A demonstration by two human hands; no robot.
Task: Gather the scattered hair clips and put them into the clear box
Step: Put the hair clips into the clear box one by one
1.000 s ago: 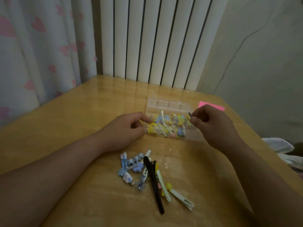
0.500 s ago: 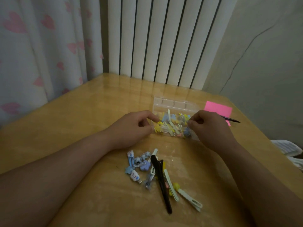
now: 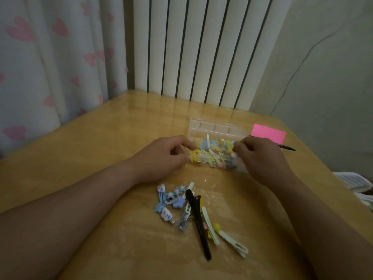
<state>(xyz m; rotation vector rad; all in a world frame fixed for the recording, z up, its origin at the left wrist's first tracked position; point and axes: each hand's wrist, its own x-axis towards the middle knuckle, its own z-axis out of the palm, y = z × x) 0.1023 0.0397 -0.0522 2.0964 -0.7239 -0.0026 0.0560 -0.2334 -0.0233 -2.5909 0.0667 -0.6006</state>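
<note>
Judging risk first: box (image 3: 214, 138) was light, clear, already well filled w/ small clips, pinched at both ends; could've tipped or slid toward far edge if one side got more push than the other, spilling contents back onto table (image 3: 101, 148). Loose pile (image 3: 193, 215) lay near, just below the hands; could've been swept by a forearm on the way back. Long black clip (image 3: 198, 225) looked too long to drop in flat, prob. needing an angle.

Left hand (image 3: 161, 156): curled, thumb and forefinger close together on box's left end, touching wall. Holding a clip? Couldn't tell. Right hand (image 3: 260, 156): also curled, fingertips drawn together at box's right end, touching it; anything pinched inside hidden.

Box sat mid-table, right of center, far side of pile. Pink note (image 3: 268, 133) and pen (image 3: 286, 147) just right of it, beside right hand.
</note>
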